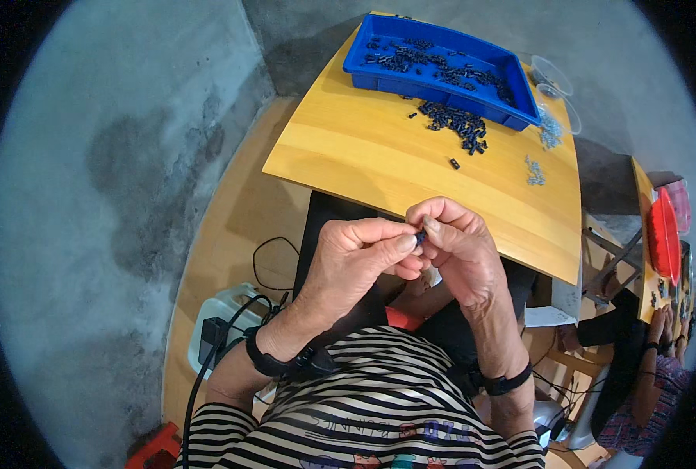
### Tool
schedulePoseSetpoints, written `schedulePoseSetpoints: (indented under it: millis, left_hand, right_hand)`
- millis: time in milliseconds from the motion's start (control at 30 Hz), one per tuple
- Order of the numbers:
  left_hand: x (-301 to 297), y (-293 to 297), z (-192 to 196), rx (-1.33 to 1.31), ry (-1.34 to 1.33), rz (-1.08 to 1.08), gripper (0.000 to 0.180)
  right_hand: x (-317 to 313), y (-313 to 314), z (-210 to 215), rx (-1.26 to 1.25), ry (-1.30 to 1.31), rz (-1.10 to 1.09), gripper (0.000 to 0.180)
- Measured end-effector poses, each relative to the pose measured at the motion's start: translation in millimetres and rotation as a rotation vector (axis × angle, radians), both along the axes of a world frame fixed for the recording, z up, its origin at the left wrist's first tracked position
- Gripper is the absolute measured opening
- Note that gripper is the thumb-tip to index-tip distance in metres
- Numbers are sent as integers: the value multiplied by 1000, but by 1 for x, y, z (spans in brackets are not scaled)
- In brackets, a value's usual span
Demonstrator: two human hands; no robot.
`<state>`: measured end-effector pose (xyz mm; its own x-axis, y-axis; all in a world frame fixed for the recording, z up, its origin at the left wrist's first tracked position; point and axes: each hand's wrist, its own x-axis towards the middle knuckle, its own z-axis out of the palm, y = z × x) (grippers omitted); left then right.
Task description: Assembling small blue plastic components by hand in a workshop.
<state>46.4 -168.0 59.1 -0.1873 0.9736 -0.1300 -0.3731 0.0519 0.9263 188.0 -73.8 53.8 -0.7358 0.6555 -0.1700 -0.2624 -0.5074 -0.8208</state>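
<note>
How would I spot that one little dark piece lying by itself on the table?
Start at the blue tray on the far side of the wooden table. A heap of dark pieces lies against its near wall. The lone piece lies nearer the person, apart from the heap.

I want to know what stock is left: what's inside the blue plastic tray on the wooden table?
The blue plastic tray holds scattered small dark cylindrical parts, mostly along its far side, with bare floor between. Its near wall hides the strip of floor just behind it. More such parts lie outside on the wooden table.
</note>
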Motion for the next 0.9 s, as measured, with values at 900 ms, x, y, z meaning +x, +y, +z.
schedulePoseSetpoints:
  millis: [900]
  left_hand:
    - [-7, 3, -16, -68, -145, -118, 24]
  right_hand:
    - [4, 7, -7, 315, -126, 38, 14]
